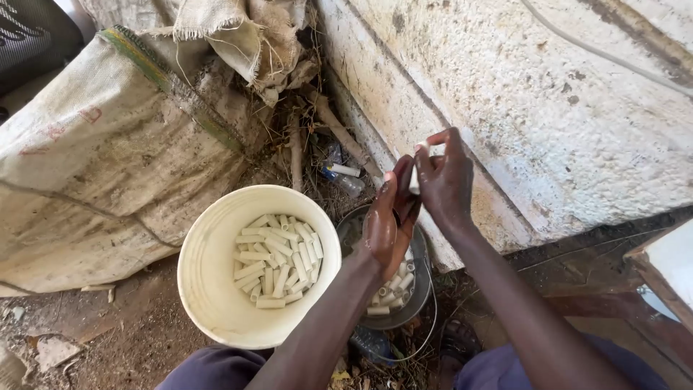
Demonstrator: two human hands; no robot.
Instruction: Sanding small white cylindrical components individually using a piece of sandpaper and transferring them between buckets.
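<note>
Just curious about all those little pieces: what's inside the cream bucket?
The cream bucket holds a loose pile of short pale tubes lying across its bottom. The pile hides part of the bottom, so anything beneath the tubes cannot be seen.

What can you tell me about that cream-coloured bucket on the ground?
The cream bucket is round and looks like plastic, with a thick rolled rim and scuffed, dirt-smeared inner walls. It stands upright and open on bare earth, seen from above, beside a large dirty woven sack and left of a smaller metal pail. Its bottom holds a loose heap of short pale tube pieces, lying every which way. Neither hand touches it; the left forearm passes just over its near right edge.
</note>
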